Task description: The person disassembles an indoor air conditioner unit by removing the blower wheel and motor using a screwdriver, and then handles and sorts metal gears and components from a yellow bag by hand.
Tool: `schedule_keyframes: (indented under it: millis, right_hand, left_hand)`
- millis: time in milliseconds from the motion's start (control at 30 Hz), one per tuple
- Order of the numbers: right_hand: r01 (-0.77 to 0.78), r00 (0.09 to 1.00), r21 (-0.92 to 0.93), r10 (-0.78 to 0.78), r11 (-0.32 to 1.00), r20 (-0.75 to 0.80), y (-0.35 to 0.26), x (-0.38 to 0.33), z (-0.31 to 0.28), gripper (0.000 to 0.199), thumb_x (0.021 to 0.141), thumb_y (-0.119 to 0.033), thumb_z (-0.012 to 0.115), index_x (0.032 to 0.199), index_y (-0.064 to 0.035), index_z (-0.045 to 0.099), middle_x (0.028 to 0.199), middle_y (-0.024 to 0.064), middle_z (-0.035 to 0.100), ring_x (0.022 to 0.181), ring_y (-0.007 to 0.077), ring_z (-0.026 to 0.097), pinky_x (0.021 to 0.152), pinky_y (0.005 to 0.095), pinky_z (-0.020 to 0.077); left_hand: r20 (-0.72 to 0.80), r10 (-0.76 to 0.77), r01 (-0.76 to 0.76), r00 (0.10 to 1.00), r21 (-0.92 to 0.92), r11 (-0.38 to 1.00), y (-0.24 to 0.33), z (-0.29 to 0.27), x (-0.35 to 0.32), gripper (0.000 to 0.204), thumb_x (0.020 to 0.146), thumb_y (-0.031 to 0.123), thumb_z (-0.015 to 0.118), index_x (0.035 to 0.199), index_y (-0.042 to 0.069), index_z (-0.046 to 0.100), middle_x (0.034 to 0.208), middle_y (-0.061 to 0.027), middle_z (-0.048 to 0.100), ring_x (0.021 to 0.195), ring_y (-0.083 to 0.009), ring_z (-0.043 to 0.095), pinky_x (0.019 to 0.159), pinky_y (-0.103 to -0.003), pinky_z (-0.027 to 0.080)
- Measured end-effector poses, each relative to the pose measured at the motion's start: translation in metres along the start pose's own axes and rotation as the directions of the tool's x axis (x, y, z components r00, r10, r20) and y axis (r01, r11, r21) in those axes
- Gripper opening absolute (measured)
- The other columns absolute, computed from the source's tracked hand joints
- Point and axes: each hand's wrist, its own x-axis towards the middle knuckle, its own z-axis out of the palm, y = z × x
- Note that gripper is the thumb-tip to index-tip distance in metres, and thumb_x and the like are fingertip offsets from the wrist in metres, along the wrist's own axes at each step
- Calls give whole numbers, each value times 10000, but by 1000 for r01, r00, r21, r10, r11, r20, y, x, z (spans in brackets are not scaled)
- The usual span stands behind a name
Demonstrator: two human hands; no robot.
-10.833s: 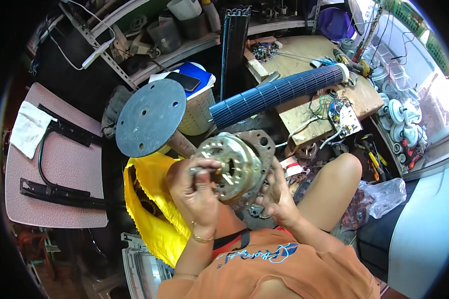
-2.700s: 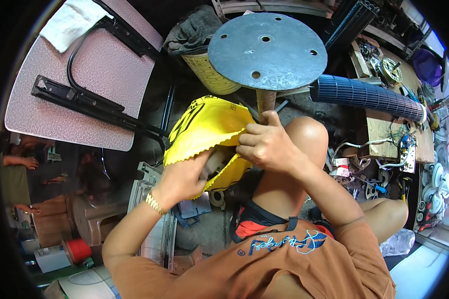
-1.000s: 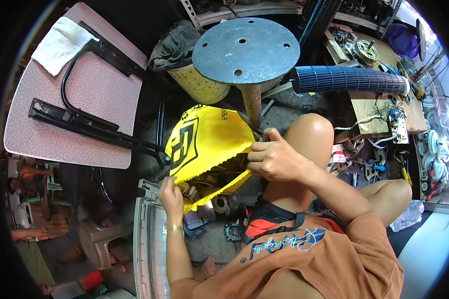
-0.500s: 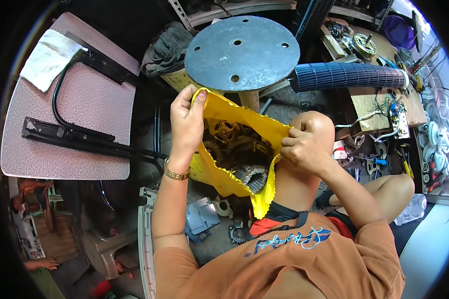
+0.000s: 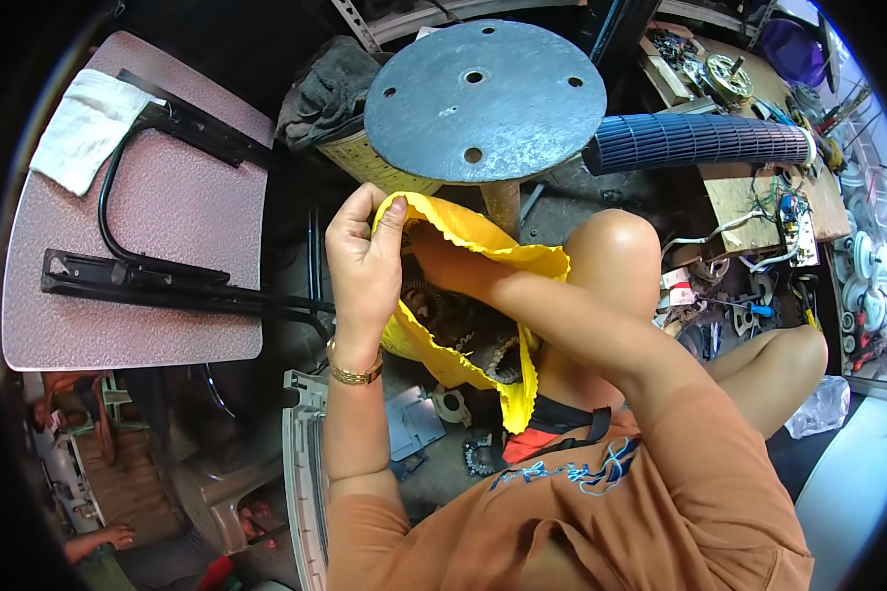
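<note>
My left hand (image 5: 363, 236) grips the far-left rim of a yellow sack (image 5: 419, 350) with a ragged cut edge, thumb over the inside. The sack's mouth gapes toward me between my knees. Down into it goes my right hand (image 5: 432, 254), at the far side of the opening; the fingers are lost in shadow, so what they touch is hidden. In the sack lie dark round metal parts, among them a toothed ring (image 5: 422, 300), and a pale ridged part (image 5: 506, 357) near the right side.
Beyond the sack stands a round grey metal stool (image 5: 483, 103) with holes. A dark cylindrical fan rotor (image 5: 700, 143) lies at the right, near a wooden bench (image 5: 734, 212) with parts. To the left is a pink speckled tabletop (image 5: 187, 231) with black folded legs and a white cloth (image 5: 91, 128).
My right hand has let go of the sack's right rim and reached inside, to the far left. The right rim has sagged inward. My left hand keeps its hold.
</note>
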Motion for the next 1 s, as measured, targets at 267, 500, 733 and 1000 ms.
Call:
schedule_keyframes:
  millis: [267, 500, 733, 1000]
  right_hand:
    - [-225, 906, 273, 97, 936, 412, -41, 13, -59, 472, 1083, -433, 407, 1411, -147, 591, 1399, 29, 614, 1210, 128, 600, 1045, 342, 448]
    - [-1, 971, 129, -30, 992, 238, -21, 20, -34, 410, 999, -428, 472, 1255, -171, 662, 1246, 99, 699, 1146, 294, 657, 938, 422, 500]
    - [55, 998, 146, -56, 988, 2, -11, 6, -58, 406, 1006, -397, 478, 1288, -161, 652, 1318, 102, 667, 1209, 289, 625, 994, 416, 482]
    - [6, 1000, 71, -8, 997, 29, 7, 14, -59, 428, 1007, -416, 479, 1315, -165, 638, 1345, 99, 651, 1235, 285, 608, 1022, 410, 466]
  left_hand:
    - [-75, -93, 96, 993, 30, 995, -2, -28, -26, 259, 1023, 67, 605, 795, 39, 485, 755, 53, 491, 733, -14, 419, 645, -204, 366]
    - [-65, -133, 135, 989, 39, 990, 8, -21, -40, 267, 1022, 88, 619, 797, 48, 482, 757, 53, 494, 733, -20, 416, 649, -208, 366]
    - [5, -113, 113, 994, 41, 993, -9, -11, -31, 284, 1018, 105, 634, 805, 44, 456, 761, 56, 421, 749, -31, 371, 636, -220, 341]
    - [47, -82, 77, 996, 88, 993, -18, -1, -29, 284, 1041, 122, 609, 801, 69, 468, 768, 68, 484, 737, -6, 417, 641, -201, 376]
